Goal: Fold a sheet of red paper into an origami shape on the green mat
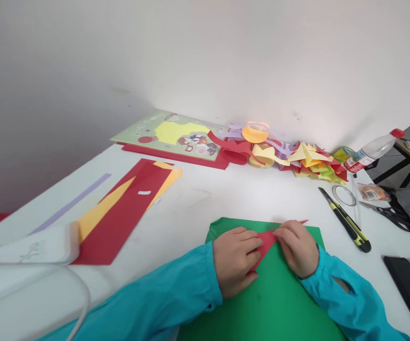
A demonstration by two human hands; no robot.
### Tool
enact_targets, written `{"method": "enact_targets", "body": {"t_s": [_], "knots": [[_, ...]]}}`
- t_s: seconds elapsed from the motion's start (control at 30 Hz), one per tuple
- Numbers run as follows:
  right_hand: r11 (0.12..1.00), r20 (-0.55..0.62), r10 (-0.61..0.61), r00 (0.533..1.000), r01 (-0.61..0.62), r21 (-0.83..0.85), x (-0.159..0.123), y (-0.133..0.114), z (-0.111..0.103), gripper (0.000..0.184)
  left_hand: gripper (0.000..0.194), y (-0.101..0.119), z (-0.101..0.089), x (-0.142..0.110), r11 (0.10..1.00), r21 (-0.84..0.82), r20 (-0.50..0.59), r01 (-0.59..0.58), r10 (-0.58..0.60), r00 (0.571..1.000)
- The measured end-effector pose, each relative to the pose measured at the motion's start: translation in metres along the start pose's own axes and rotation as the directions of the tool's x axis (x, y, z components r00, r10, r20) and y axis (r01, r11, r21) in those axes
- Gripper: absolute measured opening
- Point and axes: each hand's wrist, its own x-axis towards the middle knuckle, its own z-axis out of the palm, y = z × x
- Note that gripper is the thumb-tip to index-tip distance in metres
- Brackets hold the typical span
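Observation:
A folded piece of red paper (267,244) lies over a green sheet (272,293) on the white table. My left hand (238,260) is closed on the red paper's left part, its fingers curled over it. On the paper's upper right part, my right hand (297,247) pinches with fingers pressed together. A thin red tip of the paper shows beyond the right hand. The parts of the paper under both hands are hidden. Both forearms are in blue sleeves.
Red and orange paper strips (133,208) and a purple strip (77,201) lie to the left, near a white device (41,246). At the back are a paper pad (169,137) and folded paper shapes (307,158). A utility knife (347,222), tape roll (344,195), scissors (389,213) and bottle (371,151) are right.

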Motion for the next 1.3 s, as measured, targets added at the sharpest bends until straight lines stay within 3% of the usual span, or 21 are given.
{"method": "enact_targets", "body": {"t_s": [0.1, 0.3, 0.4, 0.53, 0.73, 0.9, 1.3], "knots": [[0.964, 0.101, -0.142, 0.985, 0.115, 0.238, 0.009, -0.008, 0.007, 0.017, 0.025, -0.007, -0.002, 0.001, 1.0, -0.016, -0.015, -0.012, 0.011, 1.0], [0.891, 0.233, -0.107, 0.967, -0.011, 0.453, 0.02, -0.004, 0.008, 0.005, 0.021, -0.01, -0.014, -0.001, 0.999, 0.045, 0.048, -0.009, 0.007, 0.999], [0.897, 0.276, -0.089, 0.957, -0.043, 0.441, 0.019, -0.002, 0.007, 0.008, 0.016, -0.006, -0.014, -0.004, 0.996, 0.084, 0.025, -0.015, 0.013, 1.0], [0.917, 0.286, -0.085, 0.954, -0.037, 0.397, 0.018, -0.005, 0.009, 0.012, 0.022, -0.002, -0.008, -0.009, 0.998, 0.062, -0.027, 0.032, -0.03, 0.999], [0.94, 0.28, -0.052, 0.959, -0.048, 0.338, 0.019, -0.011, 0.012, 0.018, 0.022, -0.005, -0.007, -0.01, 0.95, -0.153, 0.021, 0.271, -0.271, 0.962], [0.954, 0.309, -0.047, 0.95, -0.049, 0.294, 0.021, -0.012, 0.013, 0.022, 0.017, -0.009, -0.007, -0.011, 0.887, -0.21, 0.068, 0.411, -0.406, 0.911], [0.959, 0.371, -0.031, 0.928, -0.077, 0.274, 0.024, -0.017, 0.008, 0.017, 0.015, -0.012, -0.01, -0.011, 0.861, -0.238, 0.107, 0.45, -0.437, 0.893]]}}
